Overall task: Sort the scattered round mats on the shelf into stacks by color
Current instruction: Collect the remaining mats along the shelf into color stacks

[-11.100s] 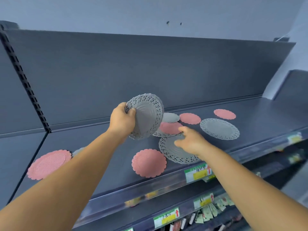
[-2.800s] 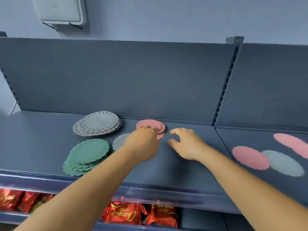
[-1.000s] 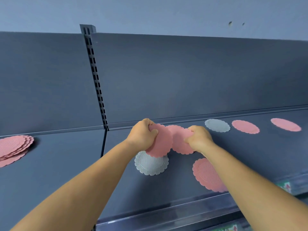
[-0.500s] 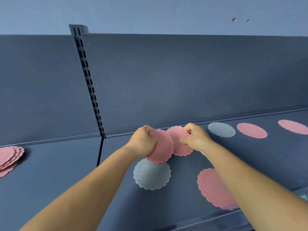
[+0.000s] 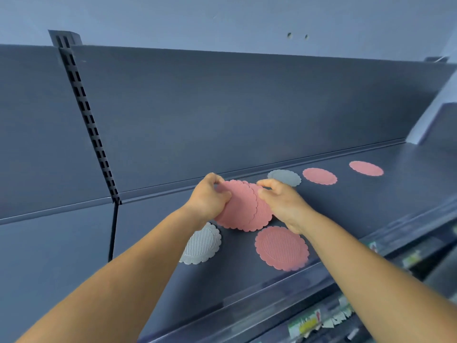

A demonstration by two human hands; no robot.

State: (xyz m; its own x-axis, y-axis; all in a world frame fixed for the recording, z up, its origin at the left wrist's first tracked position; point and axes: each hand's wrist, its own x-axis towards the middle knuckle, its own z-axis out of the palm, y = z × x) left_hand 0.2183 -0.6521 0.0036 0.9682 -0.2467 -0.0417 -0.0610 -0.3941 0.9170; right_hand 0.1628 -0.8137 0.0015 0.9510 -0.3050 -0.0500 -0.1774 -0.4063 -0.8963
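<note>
My left hand grips two overlapped pink scalloped mats, held tilted above the dark shelf. My right hand is against their right edge, thumb and fingers slightly apart. Below them a pink mat lies flat near the shelf's front. A white ribbed mat lies partly under my left wrist. Farther right along the back lie a grey mat and two pink mats.
A slotted upright post divides the back panel at the left. The shelf's front rail carries price labels. A lower shelf shows at the bottom right.
The two pink mats came together into one overlapped pair in my left hand. My right hand loosened its grip on the second mat. The view shifted right; the pink stack at far left left the frame.
</note>
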